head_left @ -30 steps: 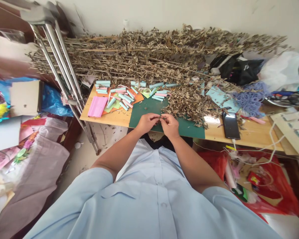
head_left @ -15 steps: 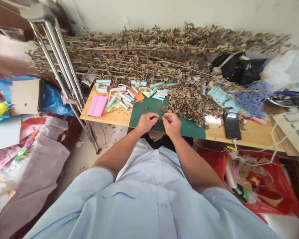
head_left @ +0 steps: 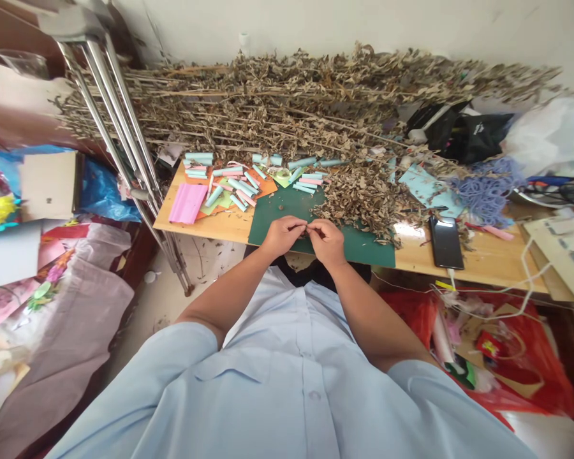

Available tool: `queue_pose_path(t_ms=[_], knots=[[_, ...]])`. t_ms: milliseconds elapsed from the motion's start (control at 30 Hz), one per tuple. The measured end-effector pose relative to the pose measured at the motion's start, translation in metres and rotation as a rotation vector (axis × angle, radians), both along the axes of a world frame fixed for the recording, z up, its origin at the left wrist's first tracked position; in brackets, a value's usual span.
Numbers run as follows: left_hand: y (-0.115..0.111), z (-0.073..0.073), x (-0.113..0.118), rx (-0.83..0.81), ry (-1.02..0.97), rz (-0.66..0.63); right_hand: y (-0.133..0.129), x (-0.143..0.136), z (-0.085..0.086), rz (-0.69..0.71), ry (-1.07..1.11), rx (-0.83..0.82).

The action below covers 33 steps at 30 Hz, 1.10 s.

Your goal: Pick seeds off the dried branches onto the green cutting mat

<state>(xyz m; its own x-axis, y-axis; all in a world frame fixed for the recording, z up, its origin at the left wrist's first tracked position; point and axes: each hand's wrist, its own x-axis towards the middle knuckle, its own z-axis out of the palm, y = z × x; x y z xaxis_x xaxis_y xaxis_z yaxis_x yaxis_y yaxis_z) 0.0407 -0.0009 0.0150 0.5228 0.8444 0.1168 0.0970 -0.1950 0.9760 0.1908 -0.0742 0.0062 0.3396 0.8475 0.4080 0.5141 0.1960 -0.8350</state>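
Observation:
Over the front part of a green mat [head_left: 277, 210], my left hand [head_left: 286, 235] and my right hand [head_left: 327, 241] meet at the fingertips. Both are pinched closed. Small brown bits, like dried leaf, show at the fingertips, but what each hand grips is too small to name. A heap of dried leaves [head_left: 363, 197] lies on the mat's right part, just beyond my right hand. Small blue and pink paper rolls [head_left: 242, 187] lie to the left, beside a pink paper stack [head_left: 188, 203].
Long dried plant stalks [head_left: 268, 115] lie along the wall. A phone [head_left: 446, 242] with a cable is on the wooden table [head_left: 492, 258] at right, near purple string [head_left: 488, 185]. Metal crutches [head_left: 119, 121] stand at left. A red bag [head_left: 545, 357] sits below right.
My right hand has shifted slightly left, and its fingertips now meet those of my left hand. The small gap between them has closed.

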Motion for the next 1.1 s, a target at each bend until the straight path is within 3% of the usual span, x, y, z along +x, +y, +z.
queue_pose_path(t_ms=[333, 767, 1100], knots=[[-0.001, 0.004, 0.006, -0.194, -0.046, 0.059, -0.004, -0.001, -0.008, -0.041, 0.001, -0.058], [-0.001, -0.006, 0.004, -0.031, 0.062, 0.039, -0.006, -0.004, -0.011, -0.063, -0.095, -0.059], [0.001, -0.009, 0.008, -0.203, -0.022, 0.078, 0.002, -0.003, -0.016, -0.078, 0.219, -0.056]])
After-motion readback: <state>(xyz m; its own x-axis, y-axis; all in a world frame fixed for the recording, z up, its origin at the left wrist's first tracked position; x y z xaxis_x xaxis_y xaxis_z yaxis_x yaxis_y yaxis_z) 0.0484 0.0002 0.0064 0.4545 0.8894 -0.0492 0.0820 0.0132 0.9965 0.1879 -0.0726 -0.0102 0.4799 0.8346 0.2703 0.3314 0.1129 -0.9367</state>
